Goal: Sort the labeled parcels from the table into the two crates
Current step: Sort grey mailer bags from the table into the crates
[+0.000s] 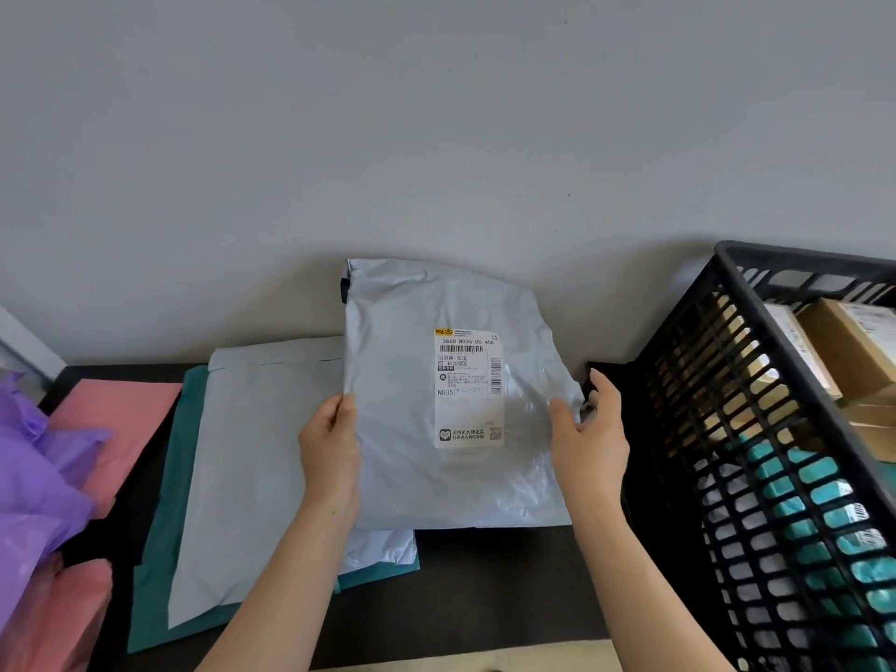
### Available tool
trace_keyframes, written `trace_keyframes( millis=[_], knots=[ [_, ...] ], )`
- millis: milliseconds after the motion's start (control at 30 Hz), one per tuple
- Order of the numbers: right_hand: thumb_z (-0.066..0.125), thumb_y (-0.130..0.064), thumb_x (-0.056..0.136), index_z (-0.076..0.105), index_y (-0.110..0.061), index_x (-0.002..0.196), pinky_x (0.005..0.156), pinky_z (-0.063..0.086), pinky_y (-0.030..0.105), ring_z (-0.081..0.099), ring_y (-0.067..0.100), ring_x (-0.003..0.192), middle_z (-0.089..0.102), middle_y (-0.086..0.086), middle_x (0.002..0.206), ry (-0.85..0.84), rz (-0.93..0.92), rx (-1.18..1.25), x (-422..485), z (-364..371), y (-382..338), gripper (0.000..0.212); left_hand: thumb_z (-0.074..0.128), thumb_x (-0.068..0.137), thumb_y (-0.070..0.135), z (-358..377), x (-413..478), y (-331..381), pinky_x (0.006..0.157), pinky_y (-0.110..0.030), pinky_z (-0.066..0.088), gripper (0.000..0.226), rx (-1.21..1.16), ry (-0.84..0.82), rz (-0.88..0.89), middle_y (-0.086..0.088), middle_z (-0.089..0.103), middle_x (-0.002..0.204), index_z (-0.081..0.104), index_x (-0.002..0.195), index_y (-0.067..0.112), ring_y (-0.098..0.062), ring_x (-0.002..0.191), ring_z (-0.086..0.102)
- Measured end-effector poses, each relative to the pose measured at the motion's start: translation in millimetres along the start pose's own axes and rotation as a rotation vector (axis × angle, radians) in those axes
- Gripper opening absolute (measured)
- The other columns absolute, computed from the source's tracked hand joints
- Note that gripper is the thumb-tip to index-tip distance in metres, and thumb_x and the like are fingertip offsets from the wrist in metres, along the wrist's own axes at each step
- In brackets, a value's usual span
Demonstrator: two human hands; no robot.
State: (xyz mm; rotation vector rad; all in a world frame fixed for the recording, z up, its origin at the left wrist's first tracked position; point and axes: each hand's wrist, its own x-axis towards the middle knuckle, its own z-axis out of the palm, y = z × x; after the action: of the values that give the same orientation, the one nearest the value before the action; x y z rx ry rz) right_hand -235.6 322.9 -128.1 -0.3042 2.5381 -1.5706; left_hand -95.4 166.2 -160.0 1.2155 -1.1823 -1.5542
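Observation:
A grey plastic mailer parcel [412, 429] with a white shipping label [468, 388] is lifted above the dark table [485, 589], label facing me. My left hand [332, 458] grips its left edge, thumb on the front. My right hand [589, 438] holds the right edge with the thumb on the front and the fingers spread behind. Under it lie another grey mailer [247, 477] and a teal one [160, 594]. A black slatted crate [756, 477] stands at the right, holding cardboard boxes [848, 351] and teal parcels [824, 526].
Pink mailers [121, 419] lie at the left of the table. Purple plastic bags [34, 482] are heaped at the far left edge. A plain grey wall [436, 138] rises behind the table. The second crate is out of view.

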Motion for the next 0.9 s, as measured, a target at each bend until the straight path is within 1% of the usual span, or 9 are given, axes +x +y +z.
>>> trace_keyframes(
  millis=[100,200,267,367,533,667,733,800,900],
  knots=[
    [0.055,-0.028,0.096,0.032,-0.027,0.146,0.088,0.041,0.028,0.049,0.006,0.096,0.047,-0.001,0.141,-0.004,0.005,0.031,-0.4,-0.8,-1.5,0.056,0.049,0.097,0.013,-1.0,0.7,0.1,0.056,-0.026,0.029,0.024,-0.023,-0.006,-0.019,-0.004,0.043,0.079,0.055,0.074,0.013,-0.016,0.068,0.034],
    [0.056,-0.03,0.095,0.032,-0.03,0.145,0.09,0.049,0.035,0.058,0.016,0.103,0.049,0.0,0.136,0.01,0.016,0.048,-1.1,1.8,1.0,0.055,0.049,0.097,0.014,-1.6,0.3,2.2,0.058,-0.026,0.031,0.025,-0.028,-0.01,-0.013,-0.006,0.044,0.081,0.056,0.072,0.015,-0.018,0.073,0.035],
    [0.055,-0.031,0.095,0.032,-0.032,0.144,0.089,0.051,0.037,0.063,0.023,0.101,0.049,-0.002,0.133,0.013,0.022,0.042,-2.0,4.0,1.8,0.055,0.05,0.097,0.014,-2.9,-0.9,4.5,0.058,-0.025,0.032,0.027,-0.039,-0.012,-0.018,-0.005,0.045,0.081,0.057,0.071,0.017,-0.017,0.072,0.037],
    [0.056,-0.032,0.095,0.032,-0.033,0.144,0.09,0.052,0.041,0.064,0.025,0.1,0.05,-0.004,0.131,0.012,0.027,0.033,-2.9,4.9,2.5,0.055,0.05,0.097,0.014,-4.0,-2.7,6.7,0.06,-0.024,0.035,0.027,-0.058,-0.015,-0.031,-0.005,0.048,0.077,0.061,0.072,0.018,-0.017,0.073,0.039],
    [0.055,-0.03,0.095,0.032,-0.031,0.144,0.086,0.052,0.035,0.064,0.025,0.101,0.051,-0.005,0.129,0.018,0.037,0.037,-5.7,3.1,3.1,0.055,0.051,0.098,0.015,-5.0,-5.6,9.2,0.066,-0.024,0.041,0.026,-0.07,-0.02,-0.034,0.002,0.056,0.074,0.065,0.076,0.021,-0.016,0.076,0.046],
    [0.056,-0.031,0.094,0.032,-0.033,0.144,0.091,0.052,0.042,0.064,0.025,0.103,0.051,-0.004,0.132,0.023,0.05,0.03,-8.5,1.6,4.4,0.055,0.052,0.097,0.015,-4.1,-6.1,8.9,0.063,-0.024,0.037,0.028,-0.065,-0.017,-0.033,-0.003,0.05,0.078,0.061,0.071,0.021,-0.019,0.081,0.041],
    [0.056,-0.031,0.094,0.031,-0.033,0.144,0.092,0.052,0.043,0.064,0.025,0.103,0.051,-0.004,0.133,0.024,0.052,0.026,-8.8,0.6,5.9,0.055,0.052,0.097,0.015,-3.4,-6.6,9.0,0.063,-0.025,0.037,0.027,-0.071,-0.019,-0.046,-0.004,0.05,0.079,0.062,0.072,0.021,-0.019,0.082,0.041],
    [0.056,-0.031,0.094,0.031,-0.033,0.144,0.091,0.052,0.045,0.064,0.026,0.103,0.051,-0.003,0.134,0.027,0.049,0.027,-9.9,-0.1,7.5,0.055,0.053,0.097,0.016,-3.1,-7.1,9.9,0.068,-0.027,0.041,0.025,-0.079,-0.022,-0.059,-0.002,0.053,0.078,0.064,0.075,0.021,-0.019,0.082,0.044],
    [0.057,-0.032,0.094,0.03,-0.033,0.144,0.09,0.053,0.046,0.064,0.027,0.103,0.051,-0.001,0.134,0.021,0.062,0.038,-11.0,-1.4,9.3,0.057,0.056,0.096,0.016,-2.8,-7.9,11.2,0.08,-0.031,0.045,0.017,-0.099,-0.025,-0.093,0.0,0.06,0.08,0.066,0.083,0.019,-0.019,0.086,0.052]
  ],
)
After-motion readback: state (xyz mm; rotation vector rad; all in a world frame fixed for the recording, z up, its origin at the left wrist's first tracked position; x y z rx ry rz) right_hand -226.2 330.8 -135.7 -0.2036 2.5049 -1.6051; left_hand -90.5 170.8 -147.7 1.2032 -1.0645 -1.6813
